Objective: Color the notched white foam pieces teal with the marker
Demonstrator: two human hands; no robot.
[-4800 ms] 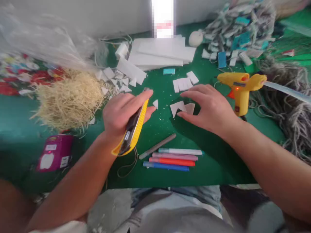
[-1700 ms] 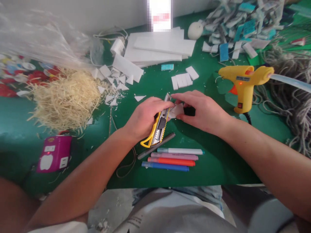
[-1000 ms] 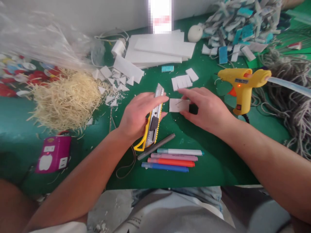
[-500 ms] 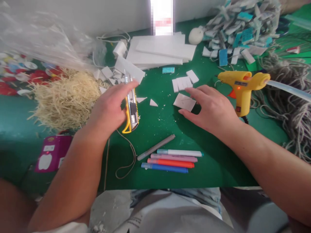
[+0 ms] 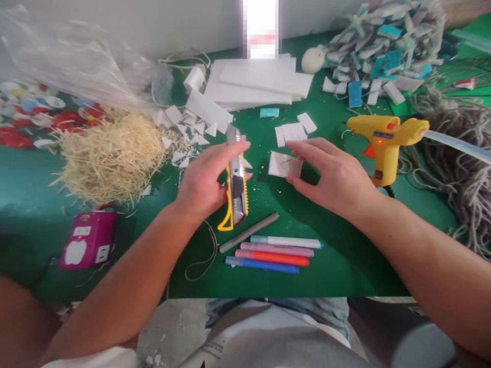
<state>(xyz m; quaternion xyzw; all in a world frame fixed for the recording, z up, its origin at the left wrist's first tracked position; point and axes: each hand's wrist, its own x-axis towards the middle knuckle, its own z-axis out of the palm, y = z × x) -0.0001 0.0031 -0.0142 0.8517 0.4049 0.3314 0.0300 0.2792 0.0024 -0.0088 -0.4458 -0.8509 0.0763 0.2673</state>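
Observation:
My left hand (image 5: 209,176) is closed round a yellow and silver utility knife (image 5: 238,186), held upright above the table. My right hand (image 5: 330,171) curves over the right side of a small white foam square (image 5: 282,164) with a slit or line on its face. Thumb and fingertips sit at the square's lower and upper edges. Just beyond it lie several narrow white foam strips (image 5: 293,131) side by side. A small white triangle is partly hidden behind the knife.
Several markers (image 5: 272,263) and a grey pen (image 5: 249,232) lie in front. At right are a yellow glue gun (image 5: 383,143) and grey yarn (image 5: 452,153). White sheets (image 5: 253,84), foam scraps (image 5: 192,128), straw shreds (image 5: 111,158) and a purple power box (image 5: 88,240) surround the hands.
My left hand has brought the knife rightward and nearer the foam square. The square has shifted slightly left and turned a little with my right hand.

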